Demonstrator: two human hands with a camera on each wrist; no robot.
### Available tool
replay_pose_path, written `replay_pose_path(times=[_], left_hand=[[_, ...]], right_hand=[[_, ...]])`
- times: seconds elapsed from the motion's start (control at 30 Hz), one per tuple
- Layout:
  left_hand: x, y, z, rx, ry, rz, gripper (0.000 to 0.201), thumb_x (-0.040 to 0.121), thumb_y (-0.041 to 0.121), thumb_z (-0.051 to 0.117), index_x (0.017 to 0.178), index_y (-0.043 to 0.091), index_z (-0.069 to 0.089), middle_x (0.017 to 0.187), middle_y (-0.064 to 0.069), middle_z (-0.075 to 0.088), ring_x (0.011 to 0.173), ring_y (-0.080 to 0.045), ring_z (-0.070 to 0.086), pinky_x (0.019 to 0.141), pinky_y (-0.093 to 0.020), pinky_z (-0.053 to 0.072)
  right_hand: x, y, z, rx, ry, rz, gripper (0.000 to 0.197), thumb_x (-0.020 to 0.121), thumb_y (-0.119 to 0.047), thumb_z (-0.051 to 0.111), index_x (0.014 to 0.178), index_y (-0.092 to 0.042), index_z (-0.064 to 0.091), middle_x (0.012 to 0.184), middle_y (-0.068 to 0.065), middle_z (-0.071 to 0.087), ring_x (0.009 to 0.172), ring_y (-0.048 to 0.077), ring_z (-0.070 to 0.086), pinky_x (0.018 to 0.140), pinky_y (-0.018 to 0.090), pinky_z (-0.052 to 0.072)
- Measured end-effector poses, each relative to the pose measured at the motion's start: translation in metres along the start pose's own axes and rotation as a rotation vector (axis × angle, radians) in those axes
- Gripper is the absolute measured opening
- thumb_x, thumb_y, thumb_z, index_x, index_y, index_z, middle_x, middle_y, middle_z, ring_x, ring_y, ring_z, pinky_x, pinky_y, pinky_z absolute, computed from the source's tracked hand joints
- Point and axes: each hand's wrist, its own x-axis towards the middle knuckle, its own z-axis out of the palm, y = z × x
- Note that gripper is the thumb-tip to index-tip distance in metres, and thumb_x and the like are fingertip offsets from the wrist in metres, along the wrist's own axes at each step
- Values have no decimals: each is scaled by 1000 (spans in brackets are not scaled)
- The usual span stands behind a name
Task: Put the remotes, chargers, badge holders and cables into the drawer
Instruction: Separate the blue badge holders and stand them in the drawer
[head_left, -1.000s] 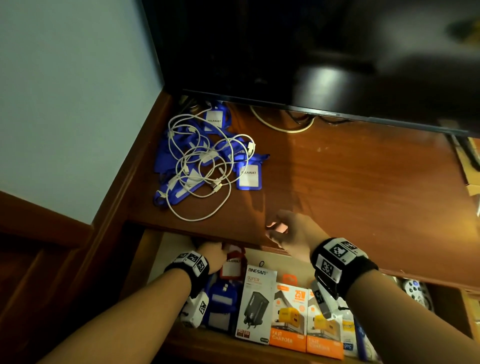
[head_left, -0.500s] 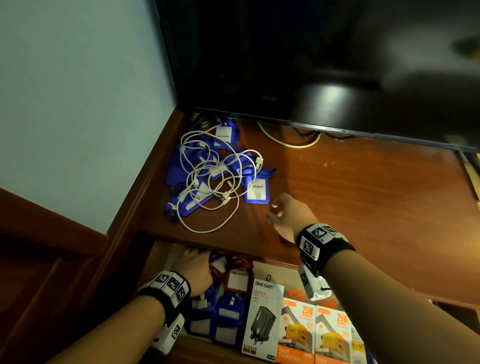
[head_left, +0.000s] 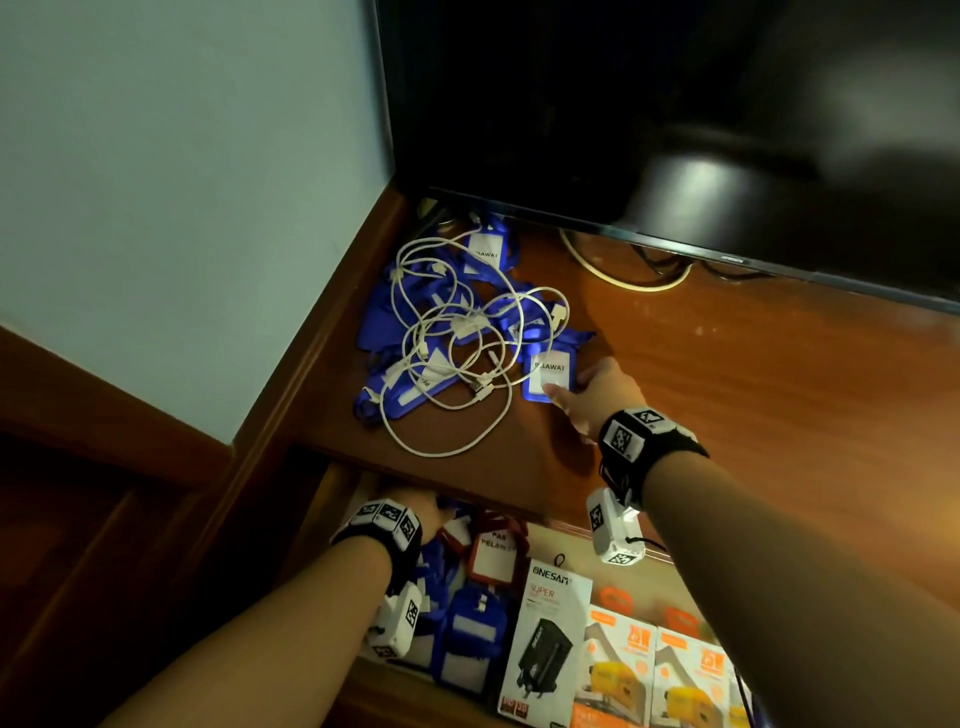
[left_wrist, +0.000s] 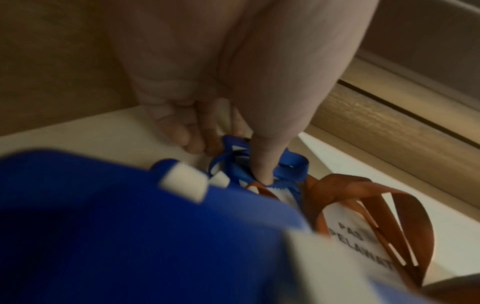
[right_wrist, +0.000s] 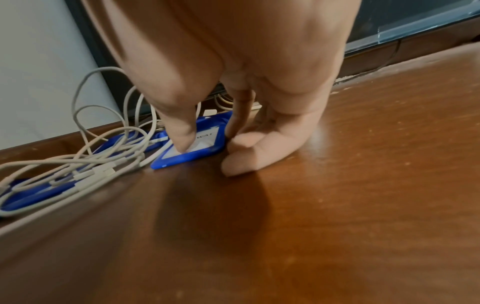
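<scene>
Blue badge holders and a tangle of white cables (head_left: 452, 343) lie on the wooden top by the wall. My right hand (head_left: 563, 392) reaches the nearest blue badge holder (head_left: 548, 376). In the right wrist view its thumb (right_wrist: 182, 139) presses on the holder (right_wrist: 205, 153) and the index finger curls against the holder's right edge; the holder lies flat. My left hand (head_left: 415, 514) is inside the open drawer (head_left: 324, 514). There its thumb (left_wrist: 262, 164) and curled fingers pinch a blue lanyard strap (left_wrist: 291, 164) beside a red badge holder (left_wrist: 363, 228).
The drawer holds blue badge holders (head_left: 467, 639), a red one (head_left: 493, 553), a black-and-white charger box (head_left: 550, 634) and orange charger boxes (head_left: 618, 670). A dark TV (head_left: 675, 104) stands over the back of the top (head_left: 753, 405). A wall runs along the left.
My right hand has left the drawer's front edge and reached forward and left onto the blue badge holder. The left hand stays in the drawer's back left corner.
</scene>
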Motion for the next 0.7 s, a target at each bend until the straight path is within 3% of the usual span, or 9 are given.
replay_pose_path(times=[0.13, 0.2, 0.27, 0.43, 0.5, 0.6, 0.7], left_hand=[[0, -4, -2, -62, 1, -32, 39, 98, 47, 61, 130, 24, 66, 133, -5, 67, 119, -27, 63, 102, -35, 49], [-1, -6, -2, -60, -17, -46, 41, 95, 46, 65, 129, 23, 66, 130, -5, 67, 116, -27, 64, 99, -36, 51], [-3, -6, -3, -61, -17, -50, 45, 91, 46, 70, 130, 25, 63, 132, -4, 66, 118, -28, 63, 100, -37, 51], [-6, -8, 2, -68, -7, -11, 51, 87, 40, 73, 134, 26, 59, 137, -3, 63, 120, -27, 63, 102, -38, 52], [-10, -8, 1, -80, 2, 2, 46, 92, 38, 69, 134, 23, 59, 135, -5, 63, 121, -28, 62, 99, -35, 51], [-17, -13, -1, -63, -3, 0, 34, 98, 37, 60, 127, 19, 63, 129, -9, 67, 115, -29, 64, 94, -36, 52], [-28, -25, -3, -105, -37, -44, 35, 99, 33, 52, 133, 23, 55, 133, -11, 61, 118, -32, 61, 96, -38, 51]], right_hand=[[-2, -2, -6, 69, -36, 26, 44, 83, -48, 80, 105, -20, 54, 94, 7, 68, 69, 26, 74, 69, 44, 65], [-3, 0, -9, 86, -66, 23, 34, 89, -42, 77, 97, -14, 60, 78, 8, 70, 64, 26, 75, 70, 44, 66], [-4, 1, -11, 93, -88, 13, 32, 93, -40, 73, 92, -10, 65, 74, 9, 71, 65, 28, 76, 72, 45, 65], [-8, 11, -9, 121, -115, 81, 36, 95, -38, 70, 108, -5, 65, 87, 13, 71, 61, 33, 74, 60, 45, 65], [-8, 13, -9, 152, -88, 102, 39, 91, -30, 74, 119, -8, 59, 101, 14, 67, 69, 35, 73, 55, 46, 64], [-10, 11, -9, 136, 8, 126, 66, 81, -25, 80, 135, -15, 43, 130, 13, 47, 91, 36, 64, 69, 48, 65], [-12, 7, -6, 50, 82, 50, 81, 81, -45, 81, 142, -13, 37, 142, 14, 41, 109, 38, 62, 88, 51, 60]])
